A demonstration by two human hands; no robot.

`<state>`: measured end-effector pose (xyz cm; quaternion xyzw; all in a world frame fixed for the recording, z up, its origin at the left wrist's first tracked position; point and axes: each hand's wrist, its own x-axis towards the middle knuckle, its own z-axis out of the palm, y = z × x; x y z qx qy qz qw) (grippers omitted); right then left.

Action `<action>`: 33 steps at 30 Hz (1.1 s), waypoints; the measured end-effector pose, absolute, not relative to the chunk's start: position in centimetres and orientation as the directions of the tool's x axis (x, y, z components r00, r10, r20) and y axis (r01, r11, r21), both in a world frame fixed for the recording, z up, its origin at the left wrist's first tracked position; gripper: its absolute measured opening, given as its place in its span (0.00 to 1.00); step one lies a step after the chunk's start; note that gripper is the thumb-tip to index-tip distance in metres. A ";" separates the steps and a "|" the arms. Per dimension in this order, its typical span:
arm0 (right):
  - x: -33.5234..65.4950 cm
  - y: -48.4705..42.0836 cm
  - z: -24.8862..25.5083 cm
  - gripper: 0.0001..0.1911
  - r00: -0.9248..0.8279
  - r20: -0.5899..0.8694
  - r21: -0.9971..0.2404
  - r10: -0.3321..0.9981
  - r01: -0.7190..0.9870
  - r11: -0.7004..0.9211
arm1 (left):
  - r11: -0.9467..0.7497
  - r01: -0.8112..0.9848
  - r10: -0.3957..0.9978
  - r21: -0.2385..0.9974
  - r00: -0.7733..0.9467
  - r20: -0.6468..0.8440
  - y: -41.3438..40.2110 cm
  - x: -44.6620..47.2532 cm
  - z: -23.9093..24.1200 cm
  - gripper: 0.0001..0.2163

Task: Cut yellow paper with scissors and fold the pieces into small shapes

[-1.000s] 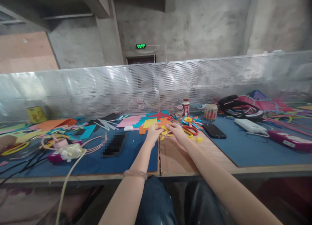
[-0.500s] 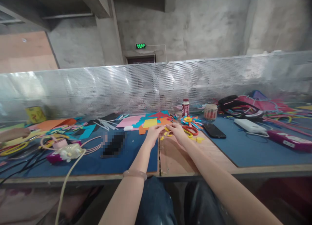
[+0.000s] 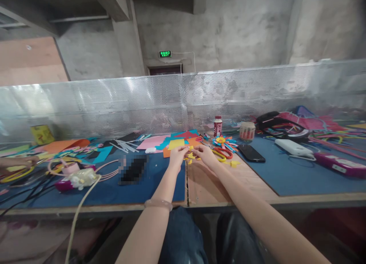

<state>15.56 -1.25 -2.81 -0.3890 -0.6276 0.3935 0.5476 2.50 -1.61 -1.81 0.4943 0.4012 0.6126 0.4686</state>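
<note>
Over the wooden strip of the table, my left hand (image 3: 179,156) and my right hand (image 3: 204,154) meet, fingers pinched on a small piece of yellow paper (image 3: 191,148). Its exact shape is too small to make out. Below and beside the fingers lie yellow paper scraps (image 3: 233,163). Scissors with red and yellow handles (image 3: 224,154) rest just right of my right hand. Behind them is a paper flower (image 3: 221,141) with a yellow middle and blue, red and white petals. A yellow paper sheet (image 3: 176,144) lies behind my left hand.
Right of the hands are a black phone (image 3: 251,153), a glass jar (image 3: 247,131), a small bottle (image 3: 217,126) and a purple power strip (image 3: 340,165). Plugs and cables (image 3: 82,178) sit at left, near another person's hand (image 3: 24,162). A perforated metal screen (image 3: 128,103) stands behind.
My fingers have shifted slightly, and the yellow piece now shows upright between the fingertips. At far left, the other person's hand has moved a little lower.
</note>
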 end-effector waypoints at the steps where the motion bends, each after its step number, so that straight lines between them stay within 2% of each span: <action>1: 15.6 -1.2 -2.9 0.14 -0.091 0.387 -0.918 0.918 0.061 0.393 | -0.238 -0.166 0.971 0.957 -0.074 0.229 -1.6 2.5 -1.8 0.11; 11: 15.7 -1.1 -3.0 0.15 -0.108 0.388 -0.917 0.915 0.050 0.395 | -0.304 -0.013 0.952 0.952 -0.040 0.304 -1.7 2.3 -2.0 0.10; 22: 16.3 -0.3 -3.3 0.14 -0.058 0.423 -0.889 0.904 0.164 0.427 | -0.258 -0.002 0.966 0.966 0.013 0.258 -2.0 2.7 -1.9 0.10; 27: 16.0 -0.6 -3.1 0.14 -0.061 0.392 -0.910 0.918 0.122 0.396 | -0.281 0.011 0.959 0.960 0.027 0.281 -1.9 2.6 -2.1 0.10; 33: 16.2 -0.7 -3.0 0.12 -0.044 0.478 -0.846 0.877 0.246 0.473 | -0.266 0.070 0.963 0.962 0.069 0.261 -1.5 2.5 -2.7 0.10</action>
